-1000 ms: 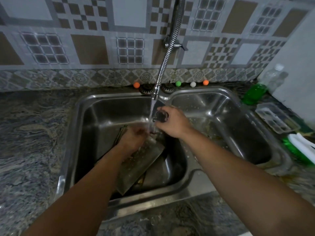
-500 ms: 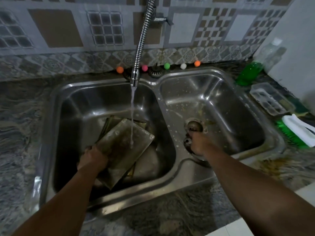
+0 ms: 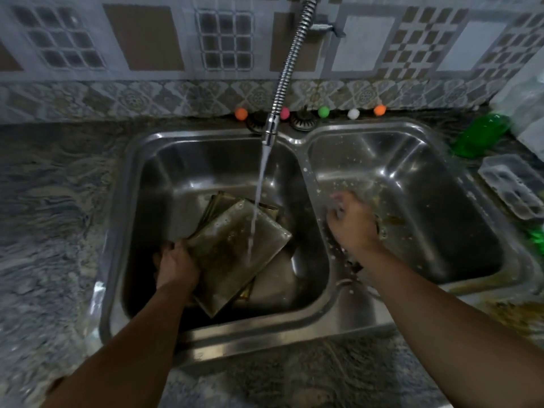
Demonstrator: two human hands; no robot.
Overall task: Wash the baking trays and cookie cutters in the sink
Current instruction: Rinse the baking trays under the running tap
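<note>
Left hand grips the grimy rectangular metal baking tray under running tap water. Right hand hovers over the right steel sink basin, fingers curled; its contents cannot be told.

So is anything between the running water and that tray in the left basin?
Nothing visible. The stream from the faucet falls straight onto the top baking tray, which the left hand holds tilted by its near-left edge. The right hand is over the right basin, clear of the stream.

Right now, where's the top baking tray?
Head view: the baking tray lies tilted in the left basin, under the tap's water stream, its left edge gripped by the left hand.
</note>
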